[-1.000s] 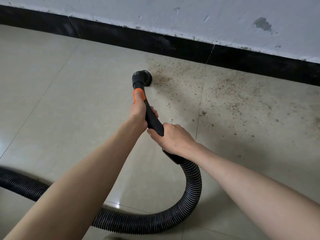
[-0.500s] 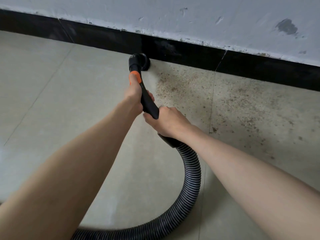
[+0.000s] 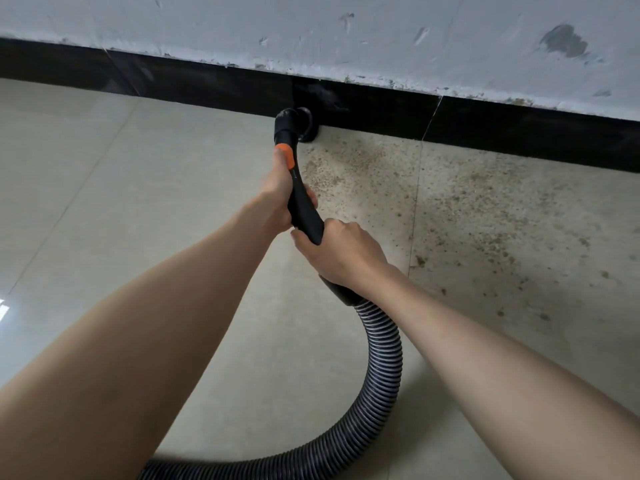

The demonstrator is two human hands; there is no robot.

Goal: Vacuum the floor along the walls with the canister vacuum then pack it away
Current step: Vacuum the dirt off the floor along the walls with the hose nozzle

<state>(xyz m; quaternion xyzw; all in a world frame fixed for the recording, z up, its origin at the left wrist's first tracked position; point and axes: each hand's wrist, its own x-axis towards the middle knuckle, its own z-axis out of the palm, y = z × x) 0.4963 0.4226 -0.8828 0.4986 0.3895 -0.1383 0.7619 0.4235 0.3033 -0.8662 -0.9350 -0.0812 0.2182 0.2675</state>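
still mid-job, judged from the floor. both hands were on the vacuum handle (image 3: pixel 304 206): left hand (image 3: pixel 282 194) wrapped round the upper part just below the orange band (image 3: pixel 285 155), fingers curled under it, thumb up toward the band; right hand (image 3: pixel 341 252) gripped the lower end where the handle met the ribbed hose (image 3: pixel 382 368), fingers closed round it. the nozzle (image 3: pixel 298 128) sat on the floor (image 3: pixel 104 188) right at the black baseboard (image 3: pixel 207 86), touching or just beside it, can't tell which. tiles to the left of the nozzle looked clean, so that stretch along the wall (image 3: pixel 346 32) seemed done. to the right a wide patch of brown grit (image 3: pixel 485 216) lay from the baseboard out across the tiles, dense near the nozzle and thinning further out, plainly not yet picked up. the hose looped down behind the right arm and ran off the bottom edge; the canister itself was out of view, so nothing to say on where it stood. left to do, as i read it: the dirty patch to the right, any more wall beyond the frame, then all the packing away, none of which showed as begun.
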